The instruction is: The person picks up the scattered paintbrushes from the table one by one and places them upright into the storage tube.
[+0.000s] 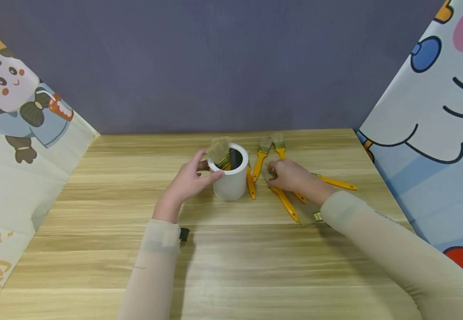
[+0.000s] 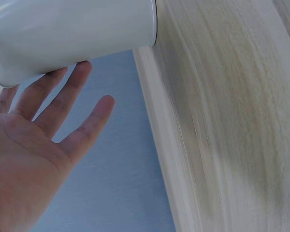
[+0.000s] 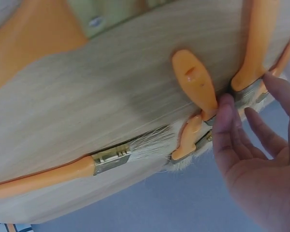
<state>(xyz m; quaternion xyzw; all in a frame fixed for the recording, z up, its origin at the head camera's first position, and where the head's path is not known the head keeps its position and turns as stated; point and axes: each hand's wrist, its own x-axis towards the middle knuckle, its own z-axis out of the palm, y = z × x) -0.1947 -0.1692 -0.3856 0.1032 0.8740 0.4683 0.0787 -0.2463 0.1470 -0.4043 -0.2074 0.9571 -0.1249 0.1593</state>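
A white can point(image 1: 229, 186) stands upright on the table. My left hand point(image 1: 189, 180) holds it at the rim, thumb on the near side and fingers on the far side; in the left wrist view some fingertips touch its wall while the little finger stays apart. Out of the can lean pale paintbrush bristles point(image 1: 218, 151), beside a dark shape inside. My right hand point(image 1: 289, 178) pinches a yellow-handled paintbrush point(image 3: 257, 43) near its metal band, between thumb and fingers. Its handle points toward the near side of the table. The hand partly hides its bristles.
Several more yellow-handled paintbrushes lie around: one handle point(image 1: 251, 184) beside the can, one brush point(image 1: 260, 162) behind, another point(image 1: 278, 143) reaching under the right hand, and one point(image 1: 337, 182) to the right. A metal band point(image 1: 317, 216) shows by the right sleeve. Printed side walls flank the wooden table point(image 1: 231, 266).
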